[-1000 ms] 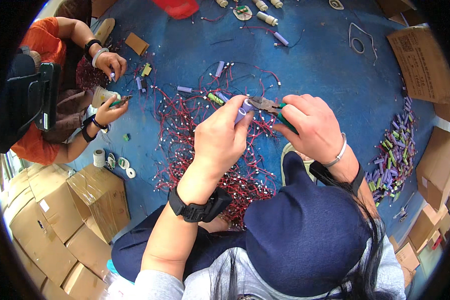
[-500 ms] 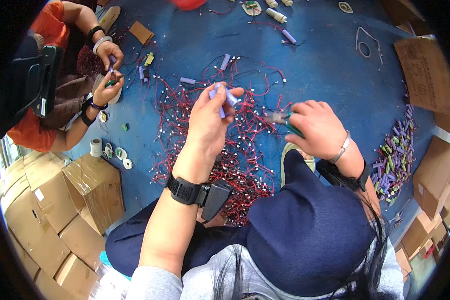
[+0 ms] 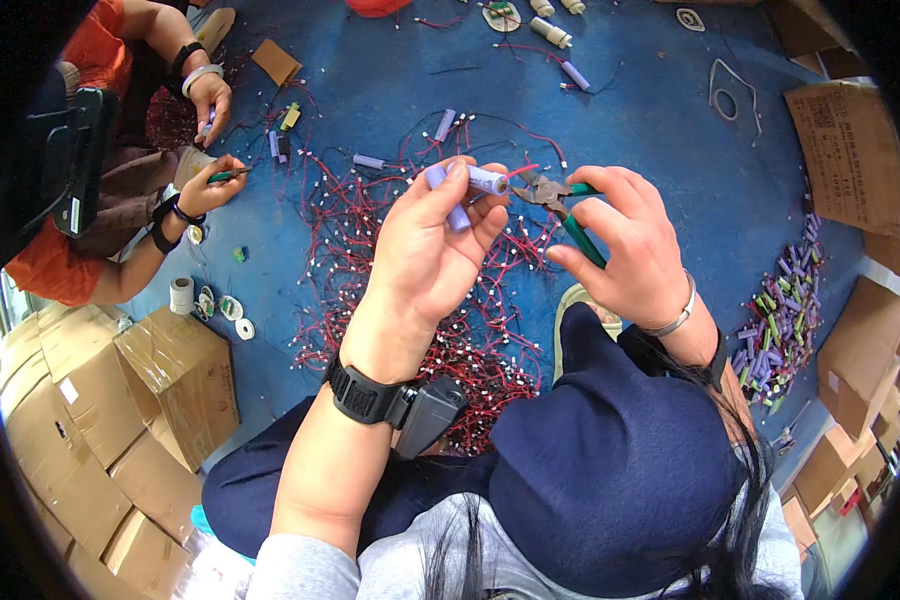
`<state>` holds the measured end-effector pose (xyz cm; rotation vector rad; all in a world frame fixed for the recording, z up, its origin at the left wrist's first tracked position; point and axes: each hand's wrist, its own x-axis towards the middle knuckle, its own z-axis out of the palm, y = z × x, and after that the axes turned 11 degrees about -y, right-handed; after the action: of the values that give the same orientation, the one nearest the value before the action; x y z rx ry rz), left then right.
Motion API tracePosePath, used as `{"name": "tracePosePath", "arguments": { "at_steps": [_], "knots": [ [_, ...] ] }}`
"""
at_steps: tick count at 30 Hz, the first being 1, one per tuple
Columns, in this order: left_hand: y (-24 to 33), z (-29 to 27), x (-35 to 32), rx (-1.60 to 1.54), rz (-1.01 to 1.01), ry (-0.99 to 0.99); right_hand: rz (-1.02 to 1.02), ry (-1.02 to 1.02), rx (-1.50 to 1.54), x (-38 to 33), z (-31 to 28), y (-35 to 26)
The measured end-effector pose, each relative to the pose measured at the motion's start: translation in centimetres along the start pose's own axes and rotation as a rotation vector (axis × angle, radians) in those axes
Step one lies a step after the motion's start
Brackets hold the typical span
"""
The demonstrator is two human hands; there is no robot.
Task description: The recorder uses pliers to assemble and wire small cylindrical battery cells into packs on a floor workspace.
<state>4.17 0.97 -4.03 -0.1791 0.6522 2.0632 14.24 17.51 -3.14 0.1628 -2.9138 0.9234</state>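
Observation:
My left hand [image 3: 422, 235] is closed on two purple cylindrical battery cells, one [image 3: 485, 180] pointing right and the other [image 3: 458, 216] slanting across the palm. A short red wire [image 3: 522, 170] sticks out near the end of the right-pointing cell. Diagonal cutters [image 3: 581, 238] with green handles are in my right hand [image 3: 625, 245], fingers round the spread handles. Their parted metal jaws are beside that cell's end, by the red wire; whether they touch it I cannot tell. Beneath my hands lies a tangle of red and black wires with white connectors [image 3: 440, 370].
On the blue floor [image 3: 660, 130], purple and green cells are heaped [image 3: 782, 310] at right. A co-worker's hand [image 3: 210, 187] at left grips green-handled pliers. Cardboard boxes [image 3: 175, 370] stand at left, others [image 3: 850, 160] at right. White cylinders [image 3: 550, 32] lie far off.
The cutters have moved in from the right to the cell's end, and their handles have spread. My left hand has turned the cell to point right. The co-worker's hands have parted.

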Motion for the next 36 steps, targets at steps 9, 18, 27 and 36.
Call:
{"name": "tracePosePath", "arguments": {
  "at_steps": [9,18,27,36],
  "knots": [
    [-0.2,1.2,0.1,-0.077,-0.056,0.035,-0.103,0.182,-0.313,0.4,0.1,0.6],
    [0.5,1.2,0.0,1.058,-0.022,-0.063,0.034,-0.032,0.15,-0.2,0.4,0.6],
    [-2.7,0.3,1.2,0.819,-0.207,0.307,0.109,0.022,-0.345,-0.2,3.8,0.7],
    [-3.8,-4.9,1.2,0.435,-0.3,0.342,0.384,-0.285,-0.415,-1.7,3.0,6.4]
  ]
}}
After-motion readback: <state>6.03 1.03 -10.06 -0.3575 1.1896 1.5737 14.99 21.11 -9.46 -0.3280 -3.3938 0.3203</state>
